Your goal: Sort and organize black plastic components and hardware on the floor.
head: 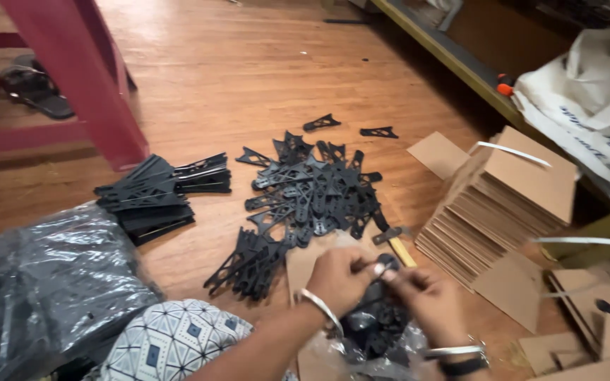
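Closest to us, we see our left hand (344, 276) and our right hand (428, 300) close together over a small bundle of black plastic parts (375, 321) sitting in a clear crinkly bag (390, 360). Both hands are pinched tight on the top of that bundle, so neither hand is open. We think this bundle is partly done, because the parts are gathered but the bag is still open. A piece of brown card (308, 264) lies under our hands. To our left sits one big shiny bag (44, 289), full and dark. A bit farther out, we count one loose pile of black parts (312, 194) on the wooden floor (248, 77), too many and too tangled to count, so lots seem left to do. Beside it are two neat stacks of the same parts (153, 194). Two single parts (351, 127) lie apart behind the pile. On the right stands one tall stack of brown card sheets (495, 204). Far away we see one red table leg (82, 85) and one sandal (37, 88).
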